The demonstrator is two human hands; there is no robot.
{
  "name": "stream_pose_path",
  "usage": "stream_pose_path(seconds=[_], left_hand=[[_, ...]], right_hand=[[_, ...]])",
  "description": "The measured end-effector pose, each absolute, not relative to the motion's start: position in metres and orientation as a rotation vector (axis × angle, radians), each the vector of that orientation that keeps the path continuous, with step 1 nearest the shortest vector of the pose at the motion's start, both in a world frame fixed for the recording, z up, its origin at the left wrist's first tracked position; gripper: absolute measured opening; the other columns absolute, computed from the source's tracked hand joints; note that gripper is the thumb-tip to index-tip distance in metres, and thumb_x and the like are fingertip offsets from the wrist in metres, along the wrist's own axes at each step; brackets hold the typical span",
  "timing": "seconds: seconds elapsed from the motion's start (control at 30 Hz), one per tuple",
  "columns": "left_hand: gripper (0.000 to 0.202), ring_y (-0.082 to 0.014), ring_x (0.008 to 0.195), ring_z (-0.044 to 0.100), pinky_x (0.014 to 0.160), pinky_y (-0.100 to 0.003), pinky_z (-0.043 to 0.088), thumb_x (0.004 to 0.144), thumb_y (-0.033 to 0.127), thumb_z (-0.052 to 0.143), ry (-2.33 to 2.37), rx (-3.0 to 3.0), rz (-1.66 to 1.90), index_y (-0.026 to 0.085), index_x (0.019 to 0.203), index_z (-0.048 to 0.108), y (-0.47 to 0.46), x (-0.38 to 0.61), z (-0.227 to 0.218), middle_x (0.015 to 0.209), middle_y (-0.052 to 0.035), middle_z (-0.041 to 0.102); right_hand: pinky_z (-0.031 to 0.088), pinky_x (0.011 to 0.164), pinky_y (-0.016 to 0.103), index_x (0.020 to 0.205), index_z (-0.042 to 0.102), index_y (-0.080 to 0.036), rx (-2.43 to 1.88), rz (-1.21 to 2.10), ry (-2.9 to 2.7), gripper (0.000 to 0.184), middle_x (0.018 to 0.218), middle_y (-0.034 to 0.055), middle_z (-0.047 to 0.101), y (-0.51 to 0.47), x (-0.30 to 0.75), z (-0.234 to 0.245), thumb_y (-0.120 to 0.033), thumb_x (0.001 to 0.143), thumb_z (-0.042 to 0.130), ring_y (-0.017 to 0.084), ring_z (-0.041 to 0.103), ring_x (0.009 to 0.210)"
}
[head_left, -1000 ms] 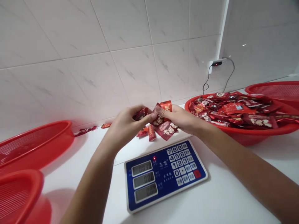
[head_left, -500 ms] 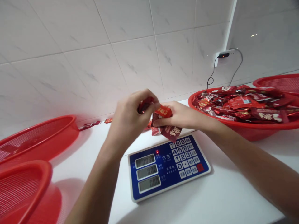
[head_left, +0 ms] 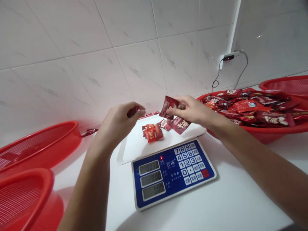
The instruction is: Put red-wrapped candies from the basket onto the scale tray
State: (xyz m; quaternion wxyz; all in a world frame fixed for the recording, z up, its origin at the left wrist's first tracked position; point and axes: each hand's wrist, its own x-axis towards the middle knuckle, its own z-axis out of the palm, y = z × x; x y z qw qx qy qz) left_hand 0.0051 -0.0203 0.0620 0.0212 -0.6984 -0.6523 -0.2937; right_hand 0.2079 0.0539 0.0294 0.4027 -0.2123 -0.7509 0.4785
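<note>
My right hand [head_left: 189,109] pinches dark red candy packets [head_left: 169,106] between thumb and fingers, above the right part of the white weighing tray [head_left: 130,149]. To the left, my left hand [head_left: 117,125] is curled round a small dark red wrapped candy [head_left: 133,111], mostly covered by the fingers. A small pile of red wrapped candies [head_left: 151,132] lies on the tray between the hands. Another dark red packet [head_left: 180,125] shows just below my right hand; whether it is held or resting cannot be told. In front is the scale's blue panel [head_left: 174,173], with lit digits.
A red basin [head_left: 243,126] heaped with wrapped candies stands at the right, another red basket [head_left: 286,84] behind it. Two red mesh baskets [head_left: 72,134] [head_left: 45,189] stand at the left. Candies [head_left: 90,131] lie along the tiled wall, where a socket [head_left: 227,57] holds a plugged-in cable.
My hands have moved apart, the left one leftward and down. Several red candies now show on the tray between them. My right hand still holds packets.
</note>
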Motion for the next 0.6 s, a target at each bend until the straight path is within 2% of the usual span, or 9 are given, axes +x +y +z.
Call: stream_pose_path(seconds=[0.07,0.2,0.27,0.33,0.43,0.53,0.6], left_hand=[[0.027,-0.0158,0.062,0.052,0.054,-0.026,0.036,0.084,0.047,0.057,-1.971,-2.368,-1.0,0.024,0.086,0.07,-0.027,0.019,0.065,0.069,-0.001,0.062],[0.029,-0.0123,0.054,0.043,0.047,-0.025,0.028,0.08,0.048,0.065,-1.965,-2.536,-1.079,0.021,0.073,0.064,-0.028,0.034,0.061,0.06,0.0023,0.05],[0.027,-0.0122,0.055,0.046,0.048,-0.024,0.031,0.078,0.047,0.069,-1.994,-2.522,-1.222,0.02,0.076,0.066,-0.023,0.034,0.056,0.062,0.0016,0.054],[0.03,-0.0135,0.059,0.053,0.051,-0.024,0.037,0.075,0.049,0.072,-2.011,-2.534,-1.413,0.02,0.083,0.069,-0.017,0.031,0.052,0.068,-0.0007,0.061],[0.035,-0.015,0.063,0.058,0.054,-0.024,0.041,0.071,0.05,0.076,-2.002,-2.49,-1.642,0.018,0.085,0.072,-0.014,0.029,0.051,0.072,-0.0031,0.066],[0.033,-0.0147,0.062,0.056,0.053,-0.024,0.039,0.072,0.049,0.075,-1.944,-2.437,-1.586,0.017,0.083,0.073,-0.018,0.034,0.053,0.069,-0.0023,0.065],[0.026,-0.0129,0.057,0.051,0.051,-0.024,0.035,0.075,0.043,0.072,-1.88,-2.378,-1.438,0.017,0.079,0.072,-0.023,0.04,0.055,0.063,0.0001,0.06]], right_hand=[[0.049,0.054,0.022,0.084,0.063,-0.015,-0.466,1.262,-1.881,0.015,0.075,0.0021,0.068,0.049,0.205,0.031,-0.021,0.075,0.074,0.013,0.063,0.065],[0.049,0.056,0.022,0.082,0.061,-0.016,-0.353,1.358,-1.828,0.023,0.073,-0.0003,0.065,0.041,0.201,0.033,-0.027,0.071,0.079,0.012,0.062,0.065],[0.049,0.057,0.021,0.084,0.062,-0.017,-0.336,1.385,-1.797,0.024,0.075,-0.0003,0.065,0.04,0.2,0.032,-0.029,0.073,0.079,0.012,0.062,0.067],[0.05,0.057,0.021,0.09,0.063,-0.018,-0.321,1.417,-1.785,0.024,0.081,0.0005,0.067,0.041,0.2,0.03,-0.032,0.076,0.077,0.013,0.063,0.07],[0.052,0.059,0.023,0.111,0.063,-0.021,-0.323,1.44,-1.781,0.028,0.095,0.0025,0.069,0.042,0.2,0.028,-0.036,0.088,0.064,0.014,0.065,0.076],[0.055,0.065,0.026,0.127,0.058,-0.023,-0.38,1.435,-1.767,0.033,0.103,0.0042,0.07,0.043,0.2,0.027,-0.033,0.096,0.053,0.015,0.065,0.081],[0.055,0.066,0.027,0.125,0.06,-0.023,-0.378,1.426,-1.781,0.032,0.098,0.0049,0.07,0.045,0.2,0.026,-0.032,0.096,0.053,0.015,0.065,0.08]])
